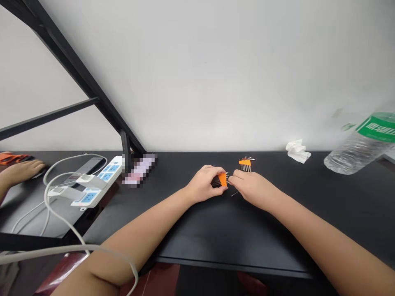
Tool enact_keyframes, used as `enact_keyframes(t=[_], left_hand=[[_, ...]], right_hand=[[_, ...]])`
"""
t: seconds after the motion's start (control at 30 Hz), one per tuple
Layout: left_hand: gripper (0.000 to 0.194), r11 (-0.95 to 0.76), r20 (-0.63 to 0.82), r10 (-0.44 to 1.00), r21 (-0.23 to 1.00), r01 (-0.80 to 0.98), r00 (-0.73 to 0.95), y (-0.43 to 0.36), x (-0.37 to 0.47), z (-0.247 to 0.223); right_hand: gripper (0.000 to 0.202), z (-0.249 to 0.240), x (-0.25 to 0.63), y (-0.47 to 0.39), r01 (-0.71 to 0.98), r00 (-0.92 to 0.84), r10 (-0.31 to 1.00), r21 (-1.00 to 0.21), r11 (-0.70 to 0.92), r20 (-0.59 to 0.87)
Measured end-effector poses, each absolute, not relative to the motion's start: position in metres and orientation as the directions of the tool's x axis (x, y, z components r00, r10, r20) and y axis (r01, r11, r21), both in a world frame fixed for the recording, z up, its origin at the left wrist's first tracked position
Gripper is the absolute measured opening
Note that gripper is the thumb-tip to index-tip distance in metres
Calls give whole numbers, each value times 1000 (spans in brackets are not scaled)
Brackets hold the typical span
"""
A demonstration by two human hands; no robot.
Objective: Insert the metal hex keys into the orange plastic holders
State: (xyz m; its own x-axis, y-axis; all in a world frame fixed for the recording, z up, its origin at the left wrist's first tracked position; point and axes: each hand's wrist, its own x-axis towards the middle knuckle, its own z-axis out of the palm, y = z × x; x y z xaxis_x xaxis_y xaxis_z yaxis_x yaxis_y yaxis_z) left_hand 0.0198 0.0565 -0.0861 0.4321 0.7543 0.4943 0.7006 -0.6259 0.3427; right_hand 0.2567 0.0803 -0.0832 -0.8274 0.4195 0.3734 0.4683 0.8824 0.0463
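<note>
My left hand (205,183) is closed around an orange hex key holder (222,179), thumb below and fingers above. Dark keys stick out of it on both sides. The fingertips of my right hand (251,187) are pinched together at the bent ends of the keys, on the holder's right side; they seem to grip a hex key, mostly hidden by the fingers. A thin metal rod (235,193) shows just below the right hand; whether it lies on the table or is held, I cannot tell. Behind the right hand rests a second orange hex key set (245,163), partly covered.
A crumpled white tissue (298,151) and a clear plastic bottle (358,148) are on the black table (210,234) at right. On the left are a power strip (100,181) with cables, a phone (83,170), a black metal frame (89,88) and another person's hand (26,172).
</note>
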Motion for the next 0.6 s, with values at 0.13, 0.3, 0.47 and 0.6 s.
enact_keyframes(t=[0.13, 0.3, 0.47, 0.6], left_hand=[[41, -637, 486, 746, 323, 699, 455, 56, 20, -86], [43, -641, 538, 732, 336, 690, 419, 57, 16, -87], [47, -642, 548, 729, 338, 688, 411, 57, 15, -89], [46, -645, 548, 727, 340, 684, 413, 57, 16, -89]], right_hand=[[23, -82, 252, 77, 450, -840, 408, 40, 892, 357], [14, -77, 255, 77, 517, -757, 500, -81, 852, 421], [21, -81, 254, 78, 528, -731, 518, -113, 842, 443], [20, -90, 248, 77, 519, -721, 520, -140, 843, 457]])
